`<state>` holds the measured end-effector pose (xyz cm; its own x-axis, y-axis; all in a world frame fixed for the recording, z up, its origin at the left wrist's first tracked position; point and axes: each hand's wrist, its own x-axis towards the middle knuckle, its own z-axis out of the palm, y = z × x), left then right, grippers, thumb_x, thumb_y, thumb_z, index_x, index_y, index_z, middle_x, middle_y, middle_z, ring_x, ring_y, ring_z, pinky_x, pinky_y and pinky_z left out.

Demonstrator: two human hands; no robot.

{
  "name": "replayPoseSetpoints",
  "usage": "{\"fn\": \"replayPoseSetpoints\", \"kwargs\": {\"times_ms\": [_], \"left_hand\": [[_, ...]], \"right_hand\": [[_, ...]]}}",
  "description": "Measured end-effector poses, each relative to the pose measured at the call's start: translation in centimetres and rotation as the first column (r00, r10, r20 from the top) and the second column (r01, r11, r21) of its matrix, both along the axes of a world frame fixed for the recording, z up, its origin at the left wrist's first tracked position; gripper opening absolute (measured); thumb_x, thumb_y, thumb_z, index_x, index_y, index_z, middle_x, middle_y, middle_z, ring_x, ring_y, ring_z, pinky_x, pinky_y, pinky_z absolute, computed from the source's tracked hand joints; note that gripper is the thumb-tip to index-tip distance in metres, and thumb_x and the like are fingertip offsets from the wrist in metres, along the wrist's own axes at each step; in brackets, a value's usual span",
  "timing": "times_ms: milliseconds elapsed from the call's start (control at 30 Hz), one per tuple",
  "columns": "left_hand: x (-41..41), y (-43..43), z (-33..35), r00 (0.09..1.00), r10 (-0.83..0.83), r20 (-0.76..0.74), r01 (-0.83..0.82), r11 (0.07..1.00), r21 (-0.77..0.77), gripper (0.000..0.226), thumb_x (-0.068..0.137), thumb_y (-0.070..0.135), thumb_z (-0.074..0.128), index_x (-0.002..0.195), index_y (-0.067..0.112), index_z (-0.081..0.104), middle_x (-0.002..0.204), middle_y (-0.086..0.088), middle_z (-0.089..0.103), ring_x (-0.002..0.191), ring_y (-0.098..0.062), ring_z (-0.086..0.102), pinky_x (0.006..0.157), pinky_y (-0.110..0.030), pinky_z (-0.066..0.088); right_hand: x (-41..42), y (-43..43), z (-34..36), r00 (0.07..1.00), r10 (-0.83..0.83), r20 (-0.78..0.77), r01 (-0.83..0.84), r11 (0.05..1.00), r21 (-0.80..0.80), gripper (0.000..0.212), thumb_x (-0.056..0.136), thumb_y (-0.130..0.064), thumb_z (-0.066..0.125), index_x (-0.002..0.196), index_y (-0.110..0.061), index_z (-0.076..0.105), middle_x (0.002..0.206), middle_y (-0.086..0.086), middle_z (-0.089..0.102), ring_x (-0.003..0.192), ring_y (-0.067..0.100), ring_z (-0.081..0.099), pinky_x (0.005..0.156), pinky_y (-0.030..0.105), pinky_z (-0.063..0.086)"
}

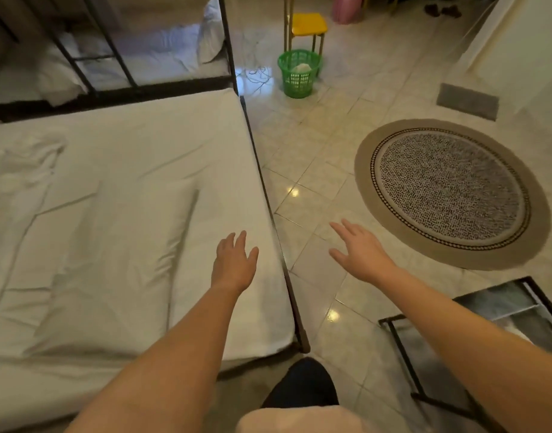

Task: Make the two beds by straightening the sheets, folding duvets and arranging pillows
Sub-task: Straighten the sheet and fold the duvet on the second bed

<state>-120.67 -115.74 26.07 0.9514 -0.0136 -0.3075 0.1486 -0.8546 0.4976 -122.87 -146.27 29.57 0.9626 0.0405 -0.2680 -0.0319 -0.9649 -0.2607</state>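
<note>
Glossy tiled floor (315,170); round rug (452,195)

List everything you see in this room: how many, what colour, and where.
White-sheeted mattress: one, white, left of view.
Folded white duvet: one, white, flat on the mattress.
Crumpled white bedding: one heap, white, mattress's far left.
Black metal bunk frame: one, black, top left.
White pillow: one, white, inside the bunk.
Green plastic lattice basket: one, green, floor, top centre.
Yellow-seated chair: one, yellow, behind the basket.
Pink bin: one, pink, top edge.
Round woven rug: one, grey and beige, floor, right.
Grey rectangular mat: one, grey, upper right.
Black metal rack: one, black, lower right.
Left hand: one, fingers spread, over the mattress edge.
Right hand: one, fingers spread, over the floor.
</note>
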Motion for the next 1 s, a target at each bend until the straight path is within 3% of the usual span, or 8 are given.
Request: {"fn": "replayPoseSetpoints", "kwargs": {"times_ms": [467, 1000], "left_hand": [[12.1, -6.1, -0.4, 0.986, 0.164, -0.035, -0.162, 0.985, 0.055, 0.062, 0.108, 0.048, 0.037, 0.163, 0.025, 0.024, 0.17, -0.003, 0.019, 0.158, -0.023, 0.008, 0.124, -0.046, 0.025], [29.9, -16.8, 0.7, 0.921, 0.39, -0.006, -0.389, 0.919, 0.063, 0.062, 0.108, 0.049, 0.038, 0.163, 0.023, 0.026, 0.169, -0.005, 0.021, 0.157, -0.024, 0.011, 0.123, -0.046, 0.026]], "right_hand": [[17.4, -7.5, -0.6, 0.988, 0.154, 0.011, -0.154, 0.988, 0.019, 0.068, 0.098, -0.054, 0.045, 0.157, -0.031, 0.019, 0.164, 0.003, 0.023, 0.148, 0.026, 0.025, 0.12, 0.047, 0.025], [44.5, -16.7, -1.0, 0.939, 0.345, -0.004, -0.344, 0.938, 0.032, 0.07, 0.097, -0.057, 0.044, 0.157, -0.033, 0.019, 0.165, 0.002, 0.023, 0.149, 0.027, 0.023, 0.12, 0.048, 0.023]]}}
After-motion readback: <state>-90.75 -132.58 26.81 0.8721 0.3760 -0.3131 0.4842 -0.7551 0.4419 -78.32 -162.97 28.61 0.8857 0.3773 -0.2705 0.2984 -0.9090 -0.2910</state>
